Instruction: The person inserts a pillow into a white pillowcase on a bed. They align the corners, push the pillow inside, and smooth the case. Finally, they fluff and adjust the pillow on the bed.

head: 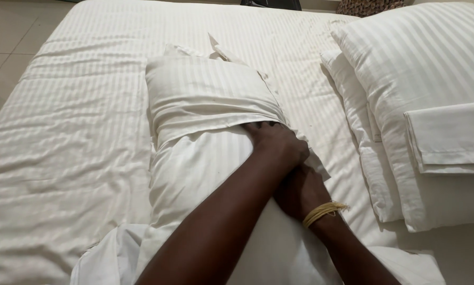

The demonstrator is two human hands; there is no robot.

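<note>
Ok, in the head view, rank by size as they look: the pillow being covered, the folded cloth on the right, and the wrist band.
1. Pillow, largest.
2. Folded cloth, cut off by the frame edge, so its full size is unsure.
3. Wrist band, smallest.

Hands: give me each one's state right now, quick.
Left hand: closed, gripping the pillowcase edge on the pillow.
Right hand: mostly hidden under the left; grip cannot be told.
</note>
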